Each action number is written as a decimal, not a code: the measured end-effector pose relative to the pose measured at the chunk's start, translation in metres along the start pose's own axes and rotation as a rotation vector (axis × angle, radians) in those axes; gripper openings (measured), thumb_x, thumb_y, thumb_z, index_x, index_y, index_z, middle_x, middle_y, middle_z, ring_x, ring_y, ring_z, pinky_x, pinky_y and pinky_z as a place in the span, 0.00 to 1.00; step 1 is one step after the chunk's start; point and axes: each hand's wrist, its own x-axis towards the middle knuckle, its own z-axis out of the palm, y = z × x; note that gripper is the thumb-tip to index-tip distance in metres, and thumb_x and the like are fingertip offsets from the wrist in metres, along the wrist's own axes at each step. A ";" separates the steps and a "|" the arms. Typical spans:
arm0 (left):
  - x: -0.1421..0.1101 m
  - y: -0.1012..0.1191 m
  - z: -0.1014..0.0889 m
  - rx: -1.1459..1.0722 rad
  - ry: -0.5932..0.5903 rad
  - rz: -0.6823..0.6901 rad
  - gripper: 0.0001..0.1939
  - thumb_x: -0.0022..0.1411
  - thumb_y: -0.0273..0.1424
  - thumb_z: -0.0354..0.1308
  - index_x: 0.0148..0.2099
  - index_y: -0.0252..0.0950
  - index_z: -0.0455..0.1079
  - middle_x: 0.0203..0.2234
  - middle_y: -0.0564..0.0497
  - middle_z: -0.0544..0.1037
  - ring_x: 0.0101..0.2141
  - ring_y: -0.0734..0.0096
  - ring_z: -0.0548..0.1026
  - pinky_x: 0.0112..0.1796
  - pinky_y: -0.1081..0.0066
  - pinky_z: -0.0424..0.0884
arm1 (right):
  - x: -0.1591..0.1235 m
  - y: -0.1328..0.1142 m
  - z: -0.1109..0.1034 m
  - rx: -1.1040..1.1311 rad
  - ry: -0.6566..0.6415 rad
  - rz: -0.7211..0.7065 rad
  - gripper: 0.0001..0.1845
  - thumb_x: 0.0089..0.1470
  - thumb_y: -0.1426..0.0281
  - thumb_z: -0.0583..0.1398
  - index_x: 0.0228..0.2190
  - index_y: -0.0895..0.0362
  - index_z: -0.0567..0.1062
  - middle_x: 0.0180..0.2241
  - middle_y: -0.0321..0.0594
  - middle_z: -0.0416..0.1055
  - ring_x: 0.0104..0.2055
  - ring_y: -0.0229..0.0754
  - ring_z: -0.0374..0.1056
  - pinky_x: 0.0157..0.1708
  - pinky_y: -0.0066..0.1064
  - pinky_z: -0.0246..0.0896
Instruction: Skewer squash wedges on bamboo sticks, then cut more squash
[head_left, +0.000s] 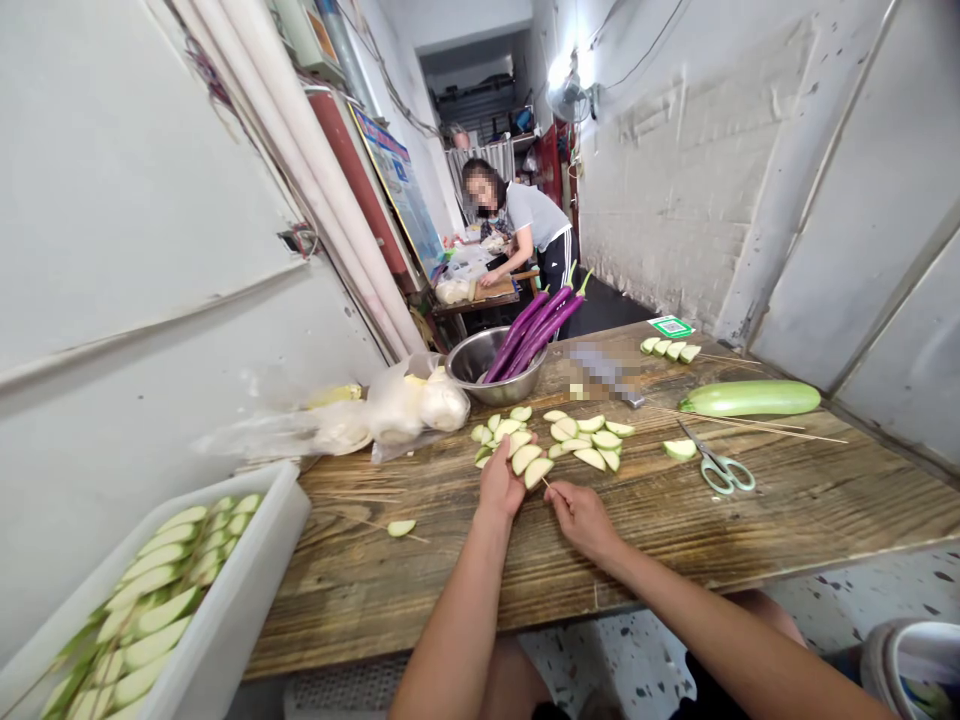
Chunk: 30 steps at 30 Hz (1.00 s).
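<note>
Half-moon zucchini slices [538,472] are threaded on a thin wooden skewer [546,484]. My left hand [499,488] is closed around the slices from the left side. My right hand [583,517] pinches the skewer's lower end, just right of the slices. Loose zucchini slices [592,458] lie scattered on the wooden table [465,575] beyond both hands. One skewer with a single zucchini slice [401,527] rests to the left. Over on the right are a whole zucchini [750,398], a cut piece [680,450] and green-handled scissors [721,470].
A white bin [289,525] of skewered slices stands at left. Bare skewers [360,492], bagged pale vegetables [401,408] and a metal bowl [469,365] with purple eggplants [536,330] line the back. Farther right lies a blurred blade [600,368]. Another person [536,215] leans over a table behind.
</note>
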 end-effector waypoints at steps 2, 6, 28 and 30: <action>0.002 0.000 -0.003 -0.009 -0.007 0.036 0.10 0.56 0.31 0.55 0.40 0.33 0.67 0.37 0.45 0.75 0.40 0.64 0.73 0.41 0.60 0.71 | 0.000 0.000 0.000 -0.011 -0.025 -0.010 0.13 0.53 0.73 0.47 0.25 0.56 0.70 0.21 0.35 0.67 0.22 0.35 0.60 0.25 0.23 0.51; 0.005 -0.002 -0.006 -0.031 -0.018 0.054 0.08 0.54 0.27 0.57 0.38 0.31 0.68 0.38 0.45 0.75 0.41 0.64 0.73 0.42 0.59 0.70 | -0.001 0.001 0.001 -0.013 -0.047 -0.021 0.12 0.52 0.74 0.48 0.25 0.57 0.70 0.22 0.35 0.68 0.23 0.35 0.61 0.26 0.23 0.51; -0.011 -0.007 0.006 -0.029 -0.123 -0.149 0.13 0.57 0.34 0.55 0.41 0.30 0.67 0.40 0.41 0.74 0.46 0.59 0.70 0.44 0.55 0.68 | 0.001 0.004 0.003 0.067 0.057 -0.014 0.12 0.54 0.73 0.47 0.25 0.57 0.69 0.21 0.36 0.67 0.23 0.36 0.62 0.26 0.24 0.52; -0.014 -0.012 0.006 0.015 -0.157 -0.132 0.12 0.56 0.31 0.55 0.42 0.30 0.67 0.40 0.41 0.74 0.46 0.58 0.70 0.44 0.55 0.68 | 0.002 0.005 0.004 0.088 0.081 -0.021 0.12 0.54 0.73 0.47 0.26 0.57 0.69 0.22 0.37 0.68 0.24 0.36 0.62 0.27 0.25 0.53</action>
